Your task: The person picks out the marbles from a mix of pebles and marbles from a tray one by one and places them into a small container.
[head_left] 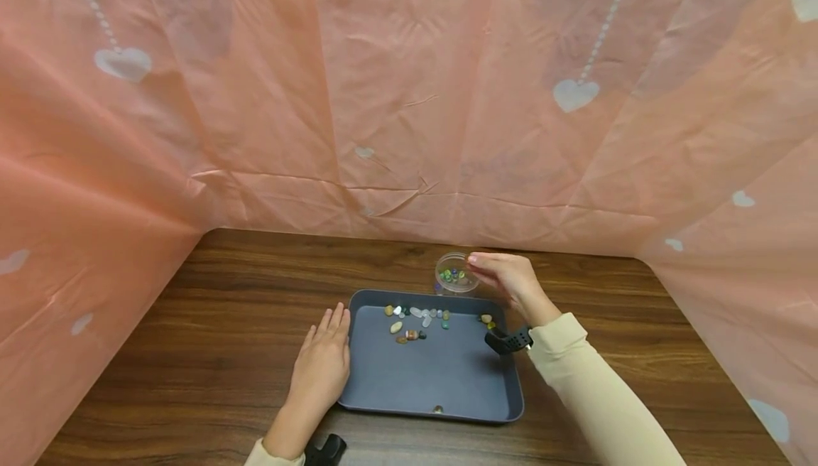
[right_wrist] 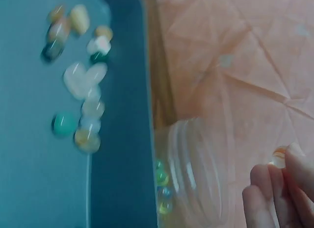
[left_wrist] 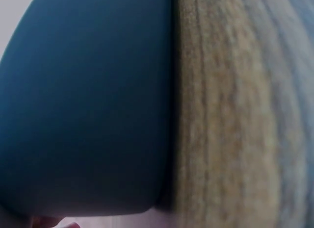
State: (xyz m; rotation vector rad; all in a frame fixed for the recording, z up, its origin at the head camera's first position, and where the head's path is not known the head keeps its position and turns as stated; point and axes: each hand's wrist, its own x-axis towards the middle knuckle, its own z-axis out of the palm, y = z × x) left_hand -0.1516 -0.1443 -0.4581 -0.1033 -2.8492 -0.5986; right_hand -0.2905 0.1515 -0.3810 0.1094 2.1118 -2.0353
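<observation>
My right hand point(head_left: 511, 281) is raised just right of a clear round jar point(right_wrist: 196, 169). Thumb and fingers pinch a clear marble with an orange swirl point(right_wrist: 279, 157), seen in the right wrist view. Several green, blue and yellow marbles point(right_wrist: 163, 178) lie inside the jar, behind the tray. My left hand point(head_left: 322, 363), fingers extended, rests against the left edge of a blue-grey tray point(head_left: 434, 377). The tray's outer side point(left_wrist: 88, 115) fills much of the left wrist view. Polished stones point(right_wrist: 91, 108), whitish, green and brown, lie toward the tray's far side.
A small marble point(head_left: 437, 409) sits by the tray's near edge. More stones point(head_left: 487, 320) lie in its far right corner, partly under my wrist strap point(head_left: 508, 340). Pink curtains point(head_left: 396, 96) with hearts enclose the wooden table point(head_left: 211, 324) at the back and sides.
</observation>
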